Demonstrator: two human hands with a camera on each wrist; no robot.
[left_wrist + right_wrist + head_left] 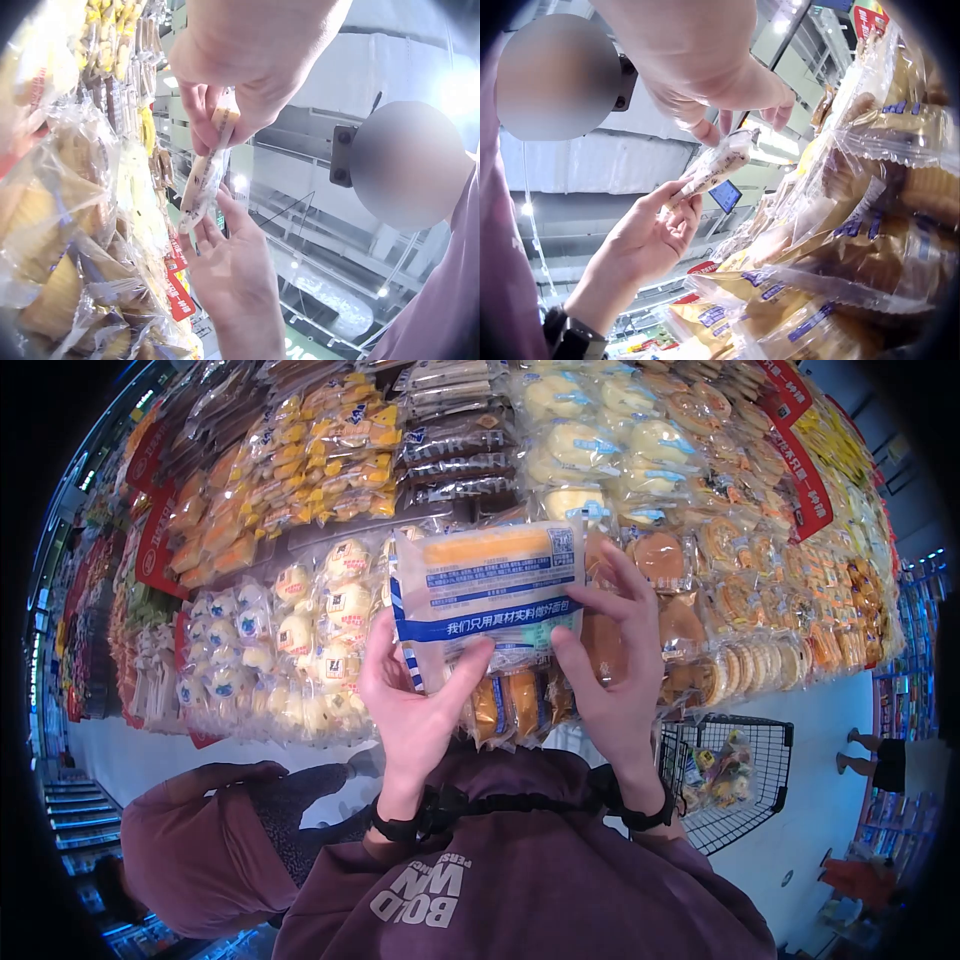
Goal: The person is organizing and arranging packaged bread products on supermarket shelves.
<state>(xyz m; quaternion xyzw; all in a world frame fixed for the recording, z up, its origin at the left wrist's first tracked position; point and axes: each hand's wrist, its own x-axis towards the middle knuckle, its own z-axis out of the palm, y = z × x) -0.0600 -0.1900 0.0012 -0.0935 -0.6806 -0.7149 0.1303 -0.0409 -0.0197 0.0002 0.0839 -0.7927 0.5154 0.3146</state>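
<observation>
A packaged bread (490,575) in a clear, white and blue printed wrapper is held up before the chest, its printed back turned toward the head camera. My left hand (420,695) pinches its lower left part, thumb over the face and fingers behind. At its right edge my right hand (625,650) has spread, relaxed fingers, their tips right at the wrapper. In the left wrist view the package (202,180) appears edge-on between both hands. The right wrist view also has the left hand (649,236) gripping one end, with the right fingertips beside the other.
A wide display of bagged breads and pastries (345,610) lies just beyond the hands, with red signs (800,450) above. A black wire shopping cart (740,780) holding bagged goods stands at right. Another person (215,840) is close on the left.
</observation>
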